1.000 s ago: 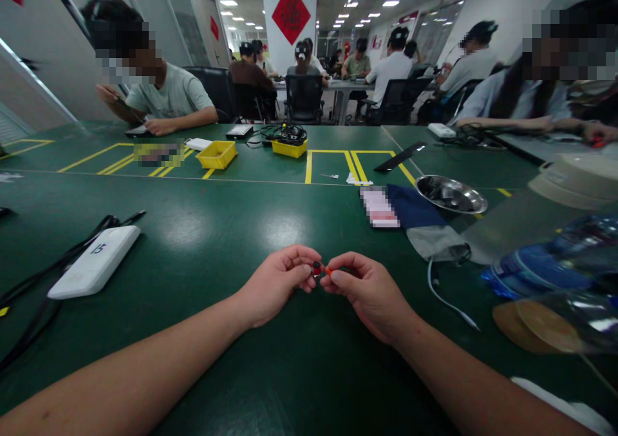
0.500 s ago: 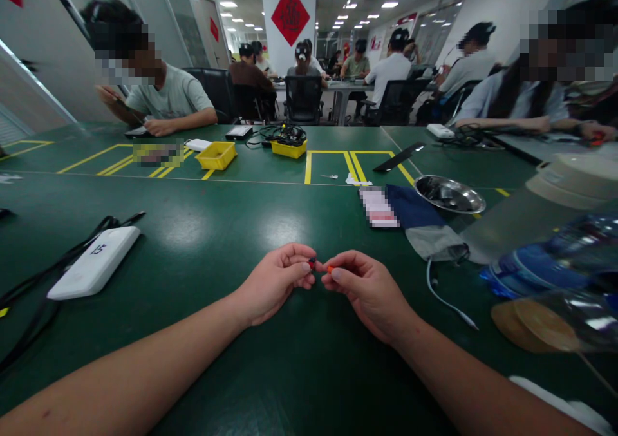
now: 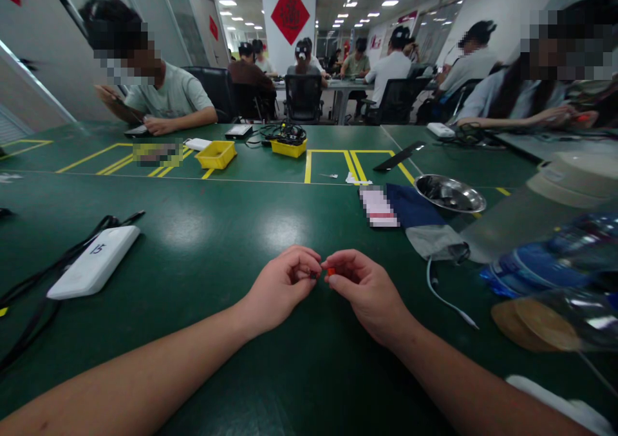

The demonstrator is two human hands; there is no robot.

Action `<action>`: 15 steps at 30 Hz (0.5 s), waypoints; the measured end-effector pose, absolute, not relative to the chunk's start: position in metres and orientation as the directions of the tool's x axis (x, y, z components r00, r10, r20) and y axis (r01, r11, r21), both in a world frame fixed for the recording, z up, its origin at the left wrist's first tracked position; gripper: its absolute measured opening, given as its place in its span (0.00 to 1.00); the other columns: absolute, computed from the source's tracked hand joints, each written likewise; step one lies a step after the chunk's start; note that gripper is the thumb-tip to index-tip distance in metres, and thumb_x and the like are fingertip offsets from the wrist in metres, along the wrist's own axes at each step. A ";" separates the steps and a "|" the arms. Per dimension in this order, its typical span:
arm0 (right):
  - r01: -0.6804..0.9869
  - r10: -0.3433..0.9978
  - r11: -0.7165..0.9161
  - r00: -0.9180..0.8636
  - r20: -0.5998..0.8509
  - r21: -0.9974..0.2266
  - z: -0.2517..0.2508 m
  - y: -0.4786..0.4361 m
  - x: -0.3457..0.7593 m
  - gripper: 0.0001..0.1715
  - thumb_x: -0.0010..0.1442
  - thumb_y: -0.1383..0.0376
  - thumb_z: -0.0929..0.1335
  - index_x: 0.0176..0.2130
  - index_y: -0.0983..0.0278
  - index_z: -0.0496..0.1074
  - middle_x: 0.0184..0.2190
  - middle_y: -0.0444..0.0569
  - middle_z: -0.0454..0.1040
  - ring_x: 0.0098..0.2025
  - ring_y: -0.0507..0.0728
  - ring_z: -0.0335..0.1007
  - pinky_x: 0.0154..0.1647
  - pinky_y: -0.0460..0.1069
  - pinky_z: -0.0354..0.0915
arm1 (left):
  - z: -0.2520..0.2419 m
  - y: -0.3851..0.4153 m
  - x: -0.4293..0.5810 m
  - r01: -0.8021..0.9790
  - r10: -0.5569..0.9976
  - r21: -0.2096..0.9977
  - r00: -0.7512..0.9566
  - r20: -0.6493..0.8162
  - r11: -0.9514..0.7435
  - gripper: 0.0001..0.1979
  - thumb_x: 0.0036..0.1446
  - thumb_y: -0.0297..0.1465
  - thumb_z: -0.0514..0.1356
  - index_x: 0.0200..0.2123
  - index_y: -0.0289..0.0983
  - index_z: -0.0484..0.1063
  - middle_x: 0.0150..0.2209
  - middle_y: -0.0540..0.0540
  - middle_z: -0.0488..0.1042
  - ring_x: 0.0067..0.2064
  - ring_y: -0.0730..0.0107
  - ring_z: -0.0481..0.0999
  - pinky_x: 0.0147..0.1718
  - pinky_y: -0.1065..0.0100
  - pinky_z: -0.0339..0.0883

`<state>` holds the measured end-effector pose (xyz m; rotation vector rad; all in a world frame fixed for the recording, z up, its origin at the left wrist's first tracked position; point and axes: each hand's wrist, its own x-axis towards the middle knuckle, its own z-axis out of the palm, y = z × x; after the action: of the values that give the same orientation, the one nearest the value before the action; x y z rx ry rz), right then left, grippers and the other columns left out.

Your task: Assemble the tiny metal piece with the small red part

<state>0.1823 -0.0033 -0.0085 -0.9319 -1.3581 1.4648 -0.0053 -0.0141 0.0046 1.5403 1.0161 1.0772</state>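
Observation:
Over the green table [image 3: 217, 230], my left hand [image 3: 280, 286] pinches a small dark piece [image 3: 313, 275] between thumb and fingers; its kind is too small to make out. Close beside it, my right hand [image 3: 369, 294] is closed on a small orange piece [image 3: 331, 271], mostly covered by the fingertips. The fingertips of both hands nearly meet. Whether the two pieces touch I cannot tell.
At left lies a white power bank [image 3: 94, 262] with black cables. To the right are a phone [image 3: 379, 206], a metal bowl [image 3: 450, 193], a grey cable [image 3: 451, 304] and bottles [image 3: 535, 268]. Yellow trays [image 3: 216, 156] stand farther back. Other people sit around.
My left thumb has shifted lower and the left fingers have turned, so the dark piece shows less red. My right hand has barely moved and still holds the orange piece.

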 end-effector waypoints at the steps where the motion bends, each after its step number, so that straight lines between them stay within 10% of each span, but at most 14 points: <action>1: -0.081 0.949 0.043 -0.307 0.066 -0.996 -0.008 -0.004 0.182 0.12 0.55 0.70 0.71 0.41 0.60 0.74 0.39 0.45 0.77 0.40 0.53 0.74 0.45 0.50 0.68 | 0.005 -0.015 -0.005 0.129 0.949 0.968 0.260 0.178 -0.217 0.10 0.52 0.18 0.57 0.35 0.36 0.72 0.45 0.45 0.70 0.41 0.72 0.72 0.40 0.68 0.65; 15: 0.099 0.954 0.189 -0.256 0.159 -0.977 -0.007 -0.010 0.180 0.13 0.60 0.68 0.69 0.45 0.58 0.72 0.41 0.47 0.77 0.43 0.57 0.75 0.48 0.54 0.68 | 0.007 -0.018 -0.003 0.215 0.950 0.944 0.242 0.196 -0.250 0.12 0.53 0.20 0.57 0.38 0.39 0.75 0.40 0.46 0.71 0.36 0.70 0.71 0.37 0.67 0.65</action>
<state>0.1796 -0.0105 -0.0075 -1.0357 -1.5617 1.1910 -0.0035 -0.0181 0.0072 1.6558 1.0980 1.0769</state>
